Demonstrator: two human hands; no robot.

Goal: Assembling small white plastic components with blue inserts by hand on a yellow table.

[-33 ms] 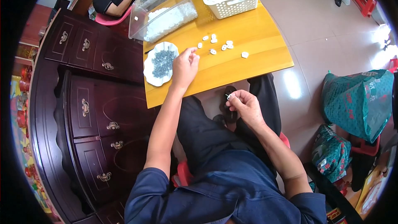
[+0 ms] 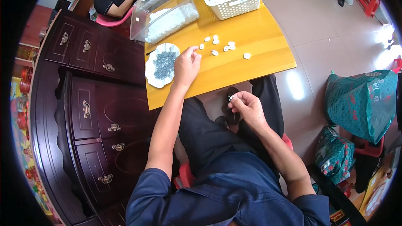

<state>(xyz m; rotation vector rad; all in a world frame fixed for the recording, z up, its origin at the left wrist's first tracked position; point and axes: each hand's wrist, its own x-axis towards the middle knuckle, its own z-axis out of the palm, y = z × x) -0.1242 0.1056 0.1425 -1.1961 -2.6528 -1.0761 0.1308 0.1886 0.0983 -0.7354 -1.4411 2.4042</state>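
So the little white piece (image 2: 230, 98) was tiny, pale and hard to make out, pinched in the right hand (image 2: 248, 107) down over the lap, just off the yellow table (image 2: 255, 33)'s near edge. That hand was curled tight, thumb and fingertips closed on the piece. The left hand (image 2: 186, 65) was stretched out onto the table, fingers bent and nearly closed, can't tell if they held anything. The white dish (image 2: 153, 76) of small grey bits sat at its 9 o'clock, loose white pieces (image 2: 222, 46) at its 2 o'clock.
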